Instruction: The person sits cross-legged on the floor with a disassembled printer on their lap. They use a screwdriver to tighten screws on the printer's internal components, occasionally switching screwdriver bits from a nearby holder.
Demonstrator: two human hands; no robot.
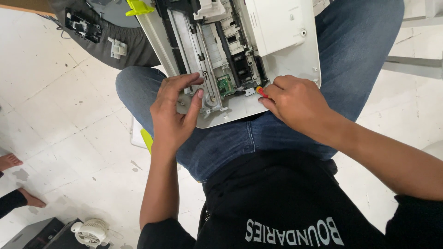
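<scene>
The opened printer chassis (pixel 277 60), white with its cover off and its rails, belt and green circuit board (pixel 225 85) exposed, lies across the person's lap on blue jeans (pixel 258 138), filling the upper centre of the frame.

Risks, as judged from this view: the chassis rests on the thighs with no worktop under it, so a shift of a knee could tip it toward the tiled floor (pixel 55 115). The red-handled screwdriver (pixel 261 91) works close beside the circuit board and thin plastic tabs; a slip could gouge either. Any freed screw could drop between the legs and be lost.

Hands: the left hand (pixel 173 115), centre-left of frame, is mostly open, fingers spread and curved over the grey pulley (pixel 211 100) at the near corner of the chassis, thumb touching beside it, steadying it. The right hand (pixel 295 103), centre-right, is closed around the screwdriver, of which only a short part shows; the tip is hidden.

Surroundings: loose black and white printer parts (pixel 92 32) lie on a dark cloth at upper left. A small white fan (pixel 90 232) sits at lower left. Another person's bare foot (pixel 9 161) shows at the left edge.
</scene>
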